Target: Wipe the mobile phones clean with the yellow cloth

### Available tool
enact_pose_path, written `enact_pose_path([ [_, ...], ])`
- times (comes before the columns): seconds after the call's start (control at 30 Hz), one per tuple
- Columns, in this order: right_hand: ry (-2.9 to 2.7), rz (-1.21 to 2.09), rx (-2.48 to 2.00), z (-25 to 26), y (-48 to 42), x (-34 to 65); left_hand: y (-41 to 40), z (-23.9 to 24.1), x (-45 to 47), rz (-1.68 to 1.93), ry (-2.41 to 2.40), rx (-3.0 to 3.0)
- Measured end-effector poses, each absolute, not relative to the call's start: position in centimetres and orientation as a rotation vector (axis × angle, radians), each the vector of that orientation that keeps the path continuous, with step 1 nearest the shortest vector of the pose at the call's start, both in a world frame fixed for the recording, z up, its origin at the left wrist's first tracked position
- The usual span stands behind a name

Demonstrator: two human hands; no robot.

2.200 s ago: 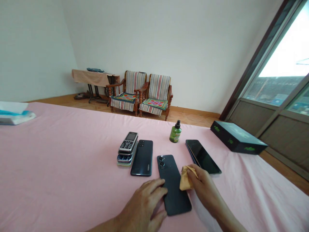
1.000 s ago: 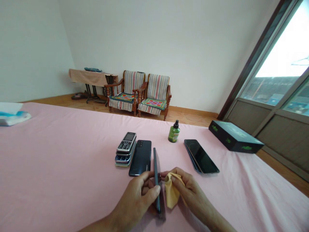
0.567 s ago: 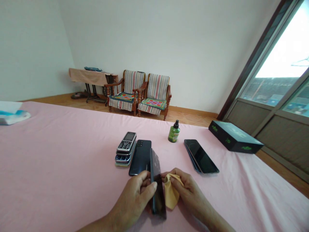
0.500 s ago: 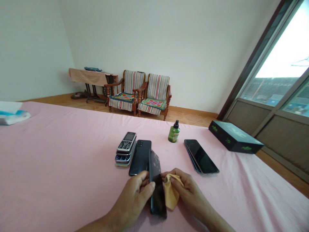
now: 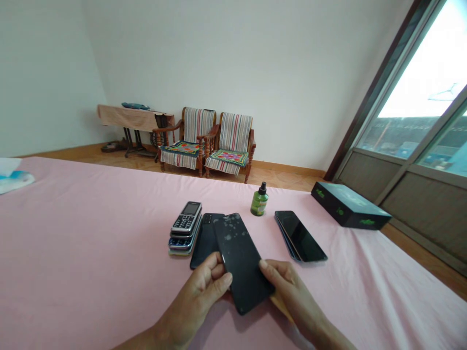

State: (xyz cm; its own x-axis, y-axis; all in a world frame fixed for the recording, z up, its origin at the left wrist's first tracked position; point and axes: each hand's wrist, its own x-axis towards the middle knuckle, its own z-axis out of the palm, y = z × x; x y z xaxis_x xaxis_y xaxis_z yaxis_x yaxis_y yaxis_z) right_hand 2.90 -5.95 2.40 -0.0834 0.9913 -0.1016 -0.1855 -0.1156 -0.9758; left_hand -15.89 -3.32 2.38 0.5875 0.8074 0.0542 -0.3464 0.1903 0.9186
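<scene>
A dark smartphone (image 5: 242, 265), with pale wet-looking spots near its top end, is held up between my two hands. My left hand (image 5: 199, 299) grips its left edge, thumb on the face. At the right edge my right hand (image 5: 292, 291) pinches it, and a yellow cloth (image 5: 281, 308) shows partly beneath that hand and the phone. Behind the held phone lies another dark smartphone (image 5: 200, 250), partly covered by it. Beside that one is a stack of keypad phones (image 5: 186, 226). A green spray bottle (image 5: 259, 200) stands upright farther back.
Two stacked smartphones (image 5: 301, 237) lie to the right on the pink sheet (image 5: 109, 243). A black box (image 5: 348, 204) sits at the far right edge. A white and blue packet (image 5: 16, 182) is at the far left. Beyond are two wooden chairs (image 5: 229, 141).
The held smartphone has turned from nearly edge-on to show its broad spotted face. My right hand has closed on its right edge, and the yellow cloth has gone mostly underneath.
</scene>
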Motion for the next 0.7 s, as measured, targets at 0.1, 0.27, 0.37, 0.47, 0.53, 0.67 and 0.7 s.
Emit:
enact_pose_path([
  [0.1, -1.120, 1.499, -1.004, 2.1, -6.1, 2.1, -3.2, 2.1, -15.9, 0.845, 0.489, 1.136],
  [0.27, -0.864, 1.352, -1.131, 2.4, -5.5, 3.9, -3.3, 1.0, -16.0, 0.809, 0.555, 1.277],
  [0.37, -0.718, 1.207, -1.163, 3.3, -4.9, 6.7, -3.5, 0.4, -16.0, 0.780, 0.617, 1.308],
  [0.47, -0.630, 1.006, -1.198, 3.7, -4.2, 9.5, -3.7, 0.3, -15.9, 0.757, 0.661, 1.321],
  [0.53, -0.581, 0.881, -1.230, 3.5, -3.8, 11.1, -3.7, 0.4, -15.9, 0.752, 0.676, 1.329],
  [0.67, -0.548, 0.779, -1.374, 2.5, -3.0, 13.0, -3.7, 0.5, -15.8, 0.733, 0.691, 1.343],
  [0.7, -0.528, 0.784, -1.402, 2.3, -2.9, 13.2, -3.7, 0.4, -15.8, 0.729, 0.696, 1.345],
])
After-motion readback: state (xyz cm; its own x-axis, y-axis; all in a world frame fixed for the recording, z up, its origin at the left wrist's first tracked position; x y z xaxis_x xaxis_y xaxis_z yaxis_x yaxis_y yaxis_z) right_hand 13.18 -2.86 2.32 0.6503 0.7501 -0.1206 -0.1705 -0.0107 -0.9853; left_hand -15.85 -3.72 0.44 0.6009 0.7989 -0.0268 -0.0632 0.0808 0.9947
